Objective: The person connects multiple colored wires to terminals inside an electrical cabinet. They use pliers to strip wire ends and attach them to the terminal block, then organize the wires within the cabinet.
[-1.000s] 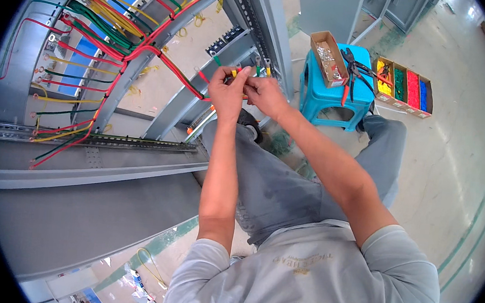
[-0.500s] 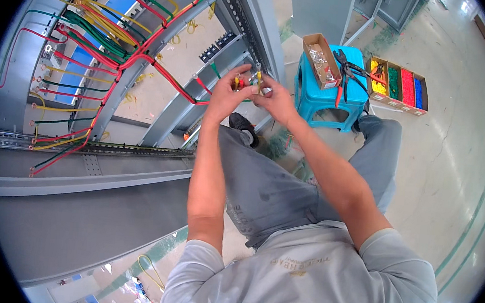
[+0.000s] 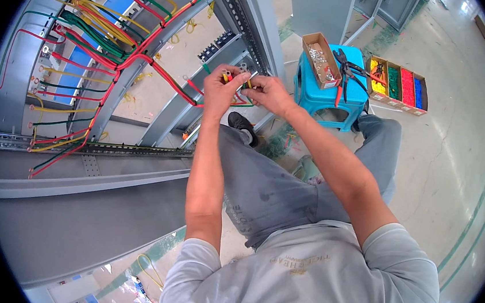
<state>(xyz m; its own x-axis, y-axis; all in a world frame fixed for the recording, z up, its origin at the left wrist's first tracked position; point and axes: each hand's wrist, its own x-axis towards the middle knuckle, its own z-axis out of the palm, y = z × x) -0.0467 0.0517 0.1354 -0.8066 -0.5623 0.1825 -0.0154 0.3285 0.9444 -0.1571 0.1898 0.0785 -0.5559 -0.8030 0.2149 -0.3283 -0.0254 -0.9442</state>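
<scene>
two-handed pinch: my l. hand (image 3: 217,93) grips a yellow piece (image 3: 225,77), r. hand (image 3: 272,95) grips a yellow wire end (image 3: 250,84) btwn them, nearer r., long axis roughly away from me. red wire bundle (image 3: 169,77) off l.; blue stool (image 3: 321,103) w/ pliers (image 3: 348,72) well to r.

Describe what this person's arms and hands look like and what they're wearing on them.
The left hand and right hand are bare, without gloves. No watch or bracelet shows on either wrist. The short, pale grey sleeves end above the elbows, part of a pale grey shirt.
</scene>
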